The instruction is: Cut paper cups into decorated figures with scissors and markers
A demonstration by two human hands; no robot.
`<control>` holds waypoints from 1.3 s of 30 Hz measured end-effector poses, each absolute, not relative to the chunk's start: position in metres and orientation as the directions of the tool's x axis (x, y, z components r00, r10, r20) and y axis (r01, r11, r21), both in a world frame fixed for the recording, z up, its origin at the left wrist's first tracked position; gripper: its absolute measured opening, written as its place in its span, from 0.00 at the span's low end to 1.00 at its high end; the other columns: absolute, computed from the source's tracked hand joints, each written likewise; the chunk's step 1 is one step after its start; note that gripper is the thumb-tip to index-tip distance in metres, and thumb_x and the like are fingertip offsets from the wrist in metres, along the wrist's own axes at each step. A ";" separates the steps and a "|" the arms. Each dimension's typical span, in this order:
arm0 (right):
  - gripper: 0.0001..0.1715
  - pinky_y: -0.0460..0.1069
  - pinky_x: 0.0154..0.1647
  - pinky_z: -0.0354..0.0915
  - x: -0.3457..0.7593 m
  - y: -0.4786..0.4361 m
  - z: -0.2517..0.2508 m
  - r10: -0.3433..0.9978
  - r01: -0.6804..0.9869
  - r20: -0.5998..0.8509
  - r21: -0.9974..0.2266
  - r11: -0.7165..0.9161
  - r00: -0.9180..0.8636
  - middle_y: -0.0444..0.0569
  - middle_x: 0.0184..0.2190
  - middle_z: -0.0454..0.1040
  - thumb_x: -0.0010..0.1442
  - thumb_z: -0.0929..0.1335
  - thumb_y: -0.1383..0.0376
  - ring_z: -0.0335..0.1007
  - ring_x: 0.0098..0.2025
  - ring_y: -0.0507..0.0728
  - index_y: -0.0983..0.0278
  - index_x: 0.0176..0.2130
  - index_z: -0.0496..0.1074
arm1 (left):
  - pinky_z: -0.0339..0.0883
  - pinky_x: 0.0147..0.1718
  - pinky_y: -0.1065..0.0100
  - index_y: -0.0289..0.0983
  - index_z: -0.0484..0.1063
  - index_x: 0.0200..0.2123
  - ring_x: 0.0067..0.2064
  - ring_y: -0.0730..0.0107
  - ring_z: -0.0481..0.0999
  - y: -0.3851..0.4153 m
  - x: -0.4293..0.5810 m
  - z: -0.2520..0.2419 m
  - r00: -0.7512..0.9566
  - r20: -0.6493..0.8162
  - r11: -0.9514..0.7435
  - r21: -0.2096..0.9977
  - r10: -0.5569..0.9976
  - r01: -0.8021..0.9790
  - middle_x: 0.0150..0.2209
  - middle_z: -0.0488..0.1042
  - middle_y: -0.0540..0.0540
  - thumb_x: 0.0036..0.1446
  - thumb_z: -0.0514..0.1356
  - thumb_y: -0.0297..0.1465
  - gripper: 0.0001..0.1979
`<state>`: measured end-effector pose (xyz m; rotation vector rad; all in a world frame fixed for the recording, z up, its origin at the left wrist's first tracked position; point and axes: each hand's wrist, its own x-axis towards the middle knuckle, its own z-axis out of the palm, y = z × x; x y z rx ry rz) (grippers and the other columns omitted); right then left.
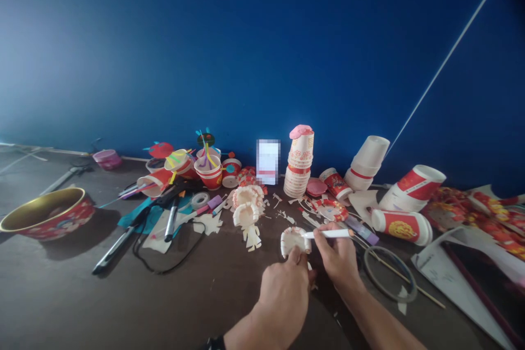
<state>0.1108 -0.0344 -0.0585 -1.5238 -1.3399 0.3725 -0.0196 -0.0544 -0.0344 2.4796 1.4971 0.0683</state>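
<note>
A cut-down paper cup (292,238) with its edge rolled outward in curls lies in front of me. My left hand (285,295) is closed on its near side, the fingertips partly hidden. A white pen (328,234) with an orange end is pinched in my right hand (339,254), its tip pointing left at the cup's curled rim. Just beyond to the left stand more cut paper cups with curled edges (246,213), and a cut white paper piece (252,238) lies before them.
Upright stacked paper cups (299,169) stand at the back near the blue wall (262,54). A roll of tape (389,273) and a thin stick (429,296) lie to the right. Decorated cups (208,172), pens (118,243) and a red-and-gold bowl (61,221) are on the left.
</note>
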 end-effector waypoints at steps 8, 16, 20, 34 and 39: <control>0.13 0.45 0.22 0.61 0.111 -0.036 -0.058 0.871 0.621 0.394 -0.772 0.139 0.295 0.44 0.17 0.68 0.54 0.62 0.57 0.65 0.20 0.53 0.63 0.24 0.63 | 0.68 0.25 0.62 0.37 0.60 0.54 0.30 0.58 0.76 -0.057 -0.016 -0.040 0.472 -0.126 -0.448 0.177 0.873 0.876 0.53 0.62 0.32 0.57 0.45 0.33 0.21; 0.12 0.45 0.21 0.60 0.108 -0.037 -0.054 0.884 0.685 0.417 -0.709 0.171 0.211 0.45 0.17 0.69 0.55 0.62 0.59 0.66 0.19 0.54 0.62 0.25 0.62 | 0.68 0.23 0.63 0.38 0.64 0.51 0.28 0.61 0.75 -0.059 -0.014 -0.044 0.472 -0.107 -0.457 0.140 0.875 0.879 0.53 0.62 0.34 0.58 0.43 0.32 0.20; 0.12 0.46 0.20 0.60 0.109 -0.037 -0.056 0.886 0.698 0.415 -0.697 0.165 0.205 0.45 0.17 0.69 0.55 0.61 0.58 0.66 0.19 0.54 0.62 0.26 0.62 | 0.68 0.23 0.64 0.40 0.64 0.50 0.28 0.62 0.75 -0.059 -0.014 -0.045 0.470 -0.092 -0.456 0.140 0.878 0.879 0.53 0.63 0.36 0.58 0.43 0.31 0.19; 0.11 0.45 0.21 0.60 0.107 -0.037 -0.056 0.890 0.737 0.412 -0.660 0.143 0.196 0.45 0.18 0.70 0.55 0.61 0.59 0.67 0.20 0.54 0.62 0.25 0.61 | 0.69 0.21 0.64 0.41 0.65 0.50 0.27 0.63 0.75 -0.059 -0.014 -0.047 0.489 -0.057 -0.480 0.116 0.871 0.869 0.51 0.64 0.37 0.58 0.43 0.31 0.19; 0.11 0.45 0.20 0.59 0.106 -0.037 -0.054 0.889 0.753 0.414 -0.644 0.132 0.197 0.45 0.17 0.70 0.55 0.61 0.59 0.66 0.19 0.54 0.62 0.25 0.62 | 0.68 0.20 0.64 0.40 0.64 0.51 0.26 0.63 0.75 -0.059 -0.014 -0.048 0.487 -0.054 -0.480 0.107 0.872 0.871 0.51 0.64 0.37 0.58 0.43 0.30 0.20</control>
